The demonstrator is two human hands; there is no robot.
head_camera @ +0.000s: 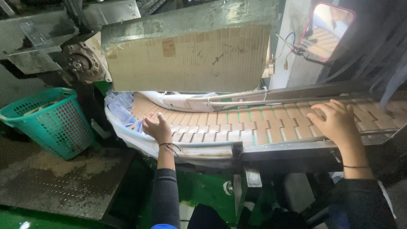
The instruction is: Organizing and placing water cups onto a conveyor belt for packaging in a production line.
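The left hand (157, 127) rests spread on the curved slat conveyor (237, 125), clear plastic pieces (121, 111) just beyond its fingers. The right hand (337, 121) lies flat, fingers wide, holding nothing. Keeping fingertips off the slat gaps seems wise.

place: factory line | signs: curved slat conveyor (237, 127), steel machine frame (292, 150), wet floor plate (51, 178)

dark sleeves (165, 195), black wrist cords (169, 146)
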